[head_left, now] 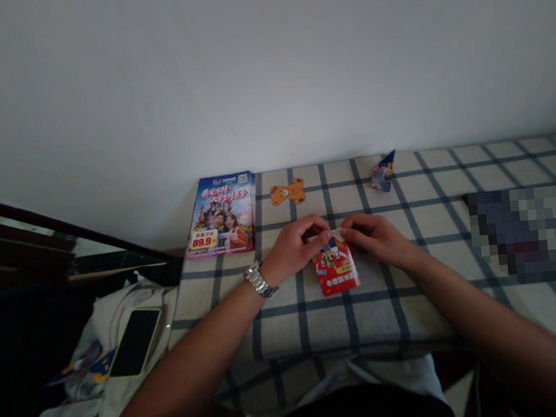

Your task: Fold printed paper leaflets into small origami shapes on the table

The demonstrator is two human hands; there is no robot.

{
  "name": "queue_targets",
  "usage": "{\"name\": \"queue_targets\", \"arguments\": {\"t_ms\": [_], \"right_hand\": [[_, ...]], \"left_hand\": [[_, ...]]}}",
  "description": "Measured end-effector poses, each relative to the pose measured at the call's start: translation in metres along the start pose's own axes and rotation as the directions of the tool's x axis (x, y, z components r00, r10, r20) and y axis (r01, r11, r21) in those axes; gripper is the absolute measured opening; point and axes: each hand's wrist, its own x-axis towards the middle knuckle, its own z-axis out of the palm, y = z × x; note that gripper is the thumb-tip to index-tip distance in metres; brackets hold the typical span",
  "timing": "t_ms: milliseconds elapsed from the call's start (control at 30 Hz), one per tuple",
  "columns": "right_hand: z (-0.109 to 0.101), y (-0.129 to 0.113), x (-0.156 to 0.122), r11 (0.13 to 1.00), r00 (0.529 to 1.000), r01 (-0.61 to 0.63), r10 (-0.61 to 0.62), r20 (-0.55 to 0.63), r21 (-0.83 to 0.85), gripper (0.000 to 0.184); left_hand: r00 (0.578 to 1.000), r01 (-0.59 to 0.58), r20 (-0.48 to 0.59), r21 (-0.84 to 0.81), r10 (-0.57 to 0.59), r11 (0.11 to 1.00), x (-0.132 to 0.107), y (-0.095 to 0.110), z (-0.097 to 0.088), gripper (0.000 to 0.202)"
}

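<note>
Between my hands is a red printed leaflet (pixel 337 269) with cartoon figures, its print upside down to me, partly folded. My left hand (pixel 297 246), a metal watch (pixel 261 280) on its wrist, pinches the upper left edge between thumb and fingers. At the upper right edge my right hand (pixel 376 238) is closed in a pinch too, fingertips close to those of the left. The fingers cover part of the top edge. A bear-shaped cutout (pixel 287 192) lies just beyond my left hand. Farther back on the right stands a folded blue paper piece (pixel 383 172).
A stack of blue and pink flyers (pixel 222 215) lies at the table's back left. The checked tablecloth (pixel 436 219) reaches the white wall (pixel 265 72). A blurred-out dark item (pixel 521 237) lies at right. Lower left, a phone (pixel 136 342) rests on white cloth or bags.
</note>
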Motion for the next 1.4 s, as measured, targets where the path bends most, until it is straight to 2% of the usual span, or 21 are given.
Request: {"name": "queue_targets", "arguments": {"t_ms": [133, 300, 433, 733, 933, 1200, 1400], "right_hand": [[-0.0005, 0.0004, -0.0003, 1.000, 1.000, -0.009, 0.009, 0.014, 0.002, 0.034], [-0.0004, 0.0006, -0.0004, 0.991, 0.999, 0.036, -0.036, 0.008, -0.131, 0.035], [0.0000, 0.0005, -0.0006, 0.982, 1.000, 0.027, -0.029, -0.011, -0.188, 0.035], [-0.0011, 0.0052, 0.0002, 0.978, 1.000, 0.011, -0.012, -0.005, -0.207, 0.036], [0.0017, 0.0062, -0.0003, 0.988, 0.998, -0.011, 0.020, 0.055, -0.155, 0.036], [0.0012, 0.0065, 0.0005, 0.992, 0.998, 0.017, -0.010, 0.060, -0.127, 0.035], [-0.0003, 0.0053, -0.0012, 0.980, 0.998, 0.038, -0.027, 0.061, -0.197, 0.031]], "left_hand": [[1.000, -0.001, -0.022, 0.003, 0.001, 1.000, 0.0005, -0.0006, -0.0012, 0.026], [0.998, 0.011, -0.061, -0.014, -0.011, 1.000, 0.0008, -0.0008, -0.0016, 0.026], [0.998, 0.003, -0.067, -0.003, -0.004, 1.000, 0.0010, -0.0013, -0.0011, 0.024], [1.000, 0.009, -0.029, 0.000, -0.009, 1.000, 0.0005, -0.0060, -0.0002, 0.026], [1.000, 0.003, 0.004, 0.013, -0.003, 1.000, 0.0002, -0.0019, 0.0012, 0.025], [0.994, 0.008, -0.106, -0.042, -0.013, 0.999, 0.0007, -0.0017, -0.0017, 0.022], [0.997, 0.017, -0.074, -0.052, -0.021, 0.998, 0.0001, -0.0019, -0.0001, 0.023]]}}
